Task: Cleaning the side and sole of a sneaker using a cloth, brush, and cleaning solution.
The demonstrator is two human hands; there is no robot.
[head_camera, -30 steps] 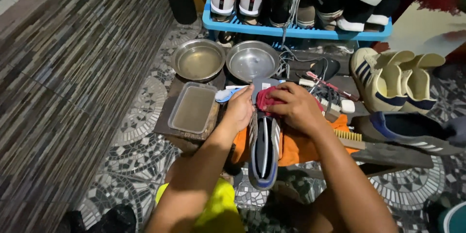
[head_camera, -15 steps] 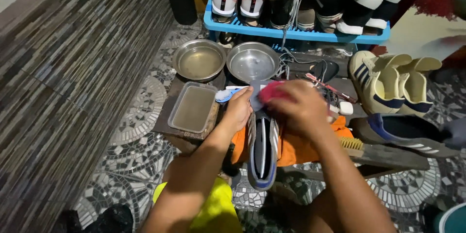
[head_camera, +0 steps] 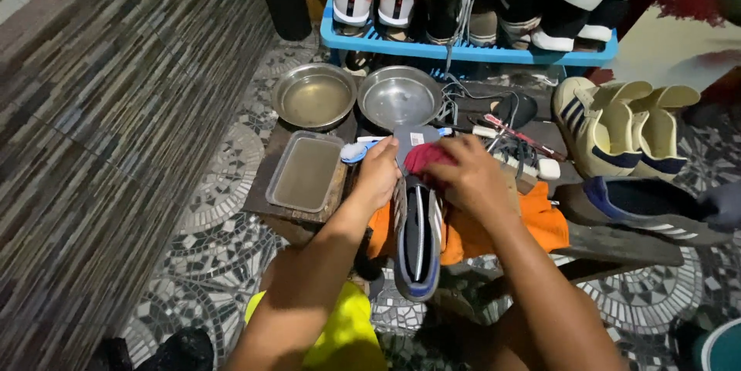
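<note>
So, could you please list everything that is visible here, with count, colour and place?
sneaker: 1, black with white stripes, centre, on orange cloth
red rag: 1, on sneaker's opening
orange cloth: 1, under sneaker
metal bowls: 2, silver, behind hands
rectangular tray: 1, clear, left
blue rack: 1, top, holding shoes
cream sneakers: 2, right
left hand: holds sneaker's side
right hand: presses red rag

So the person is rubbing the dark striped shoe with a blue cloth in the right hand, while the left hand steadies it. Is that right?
Not quite: the cloth is red, not blue. The head view shows the right hand pressing it to the dark striped shoe, with the left hand steadying the shoe.
</note>
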